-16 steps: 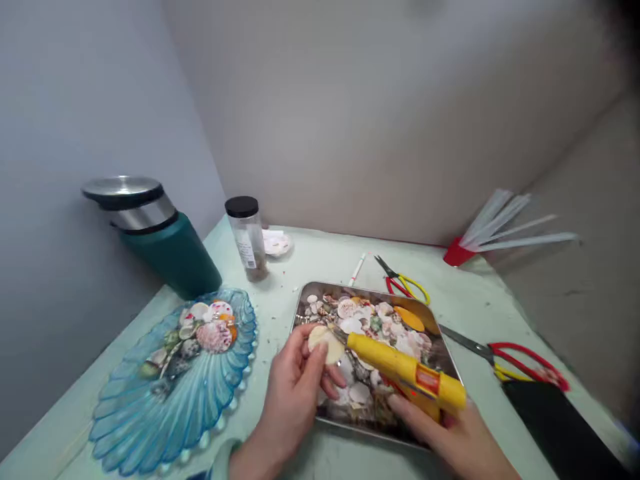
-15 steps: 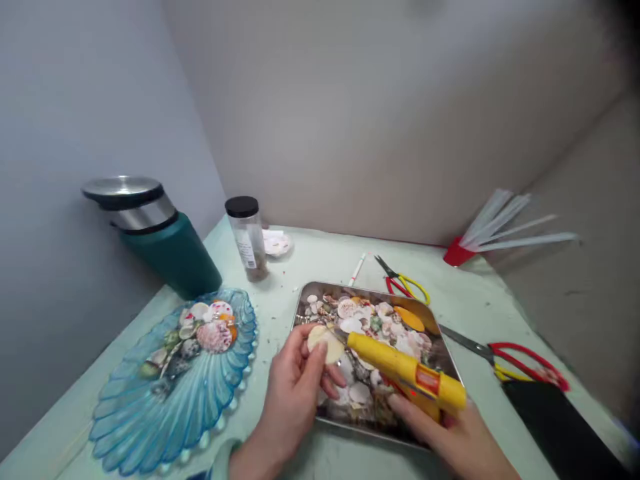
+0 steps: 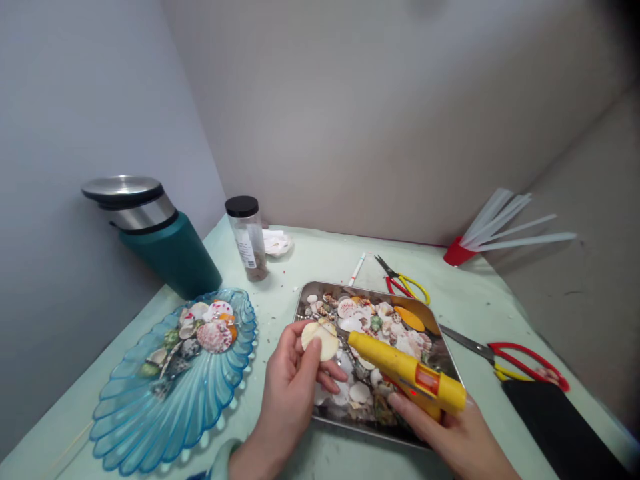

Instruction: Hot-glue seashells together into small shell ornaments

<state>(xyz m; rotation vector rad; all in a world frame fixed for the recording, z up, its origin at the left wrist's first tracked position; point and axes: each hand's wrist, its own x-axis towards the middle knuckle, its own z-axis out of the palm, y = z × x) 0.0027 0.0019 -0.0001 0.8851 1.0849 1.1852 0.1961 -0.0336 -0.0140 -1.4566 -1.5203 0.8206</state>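
Note:
My left hand (image 3: 295,380) pinches a pale yellow scallop shell (image 3: 323,343) between thumb and fingers, over the left side of a metal tray (image 3: 453,363). My right hand (image 3: 450,427) is wrapped round the handle of a yellow hot glue gun (image 3: 400,363), whose red light shows. The gun's metal nozzle points left, close beside the shell's right edge; whether it touches cannot be made out. Many small seashells (image 3: 360,393) fill the tray beneath both hands. To the left, a blue shell-shaped glass dish (image 3: 200,413) bears a cluster of shells (image 3: 215,337) at its far end.
A teal flask (image 3: 170,253) and a black-lidded jar (image 3: 247,240) stand at the back left. Behind the tray lie small scissors (image 3: 400,277) and a pen (image 3: 357,270). At the right are larger scissors (image 3: 500,357), a black flat object (image 3: 565,427) and a red cup (image 3: 457,252) of glue sticks.
My left hand has drawn the shell slightly left, away from the nozzle. The glue gun has stayed almost where it was.

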